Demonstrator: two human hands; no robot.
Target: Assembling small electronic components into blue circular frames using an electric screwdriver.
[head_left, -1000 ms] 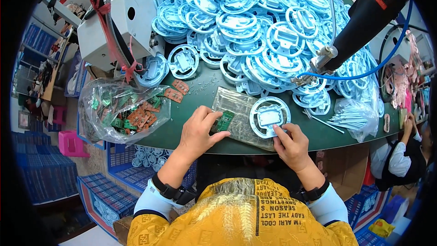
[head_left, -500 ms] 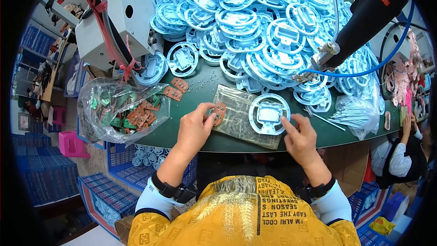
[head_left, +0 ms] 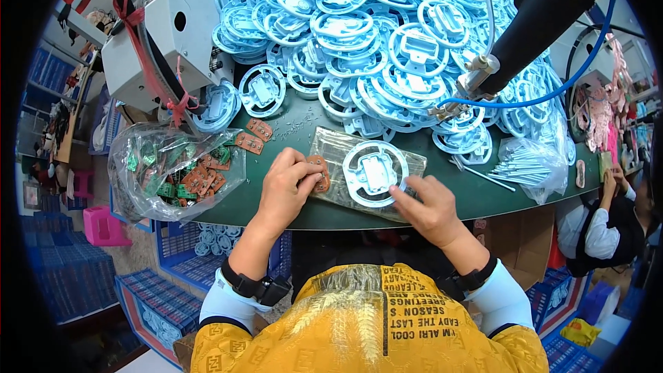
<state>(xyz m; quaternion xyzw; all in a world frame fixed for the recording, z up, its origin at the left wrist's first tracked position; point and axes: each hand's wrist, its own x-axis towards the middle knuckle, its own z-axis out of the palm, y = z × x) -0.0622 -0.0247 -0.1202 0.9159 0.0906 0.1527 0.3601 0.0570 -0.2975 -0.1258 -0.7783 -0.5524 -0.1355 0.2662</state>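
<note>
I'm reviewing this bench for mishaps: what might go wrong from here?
The orange circuit board, pinched in the left hand's fingertips, might slip.
The light-blue wheel-shaped part rests on a wrapped pad; the right hand at its rim could nudge it askew.
Tiny metal pieces, scattered on the green table, might get lost.

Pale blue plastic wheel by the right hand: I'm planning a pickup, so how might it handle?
The pale blue plastic wheel looks stiff, its rim evenly round. Open gaps suggest it's light. Flat on the glossy brown slab, it may slide but probably won't roll.
</note>
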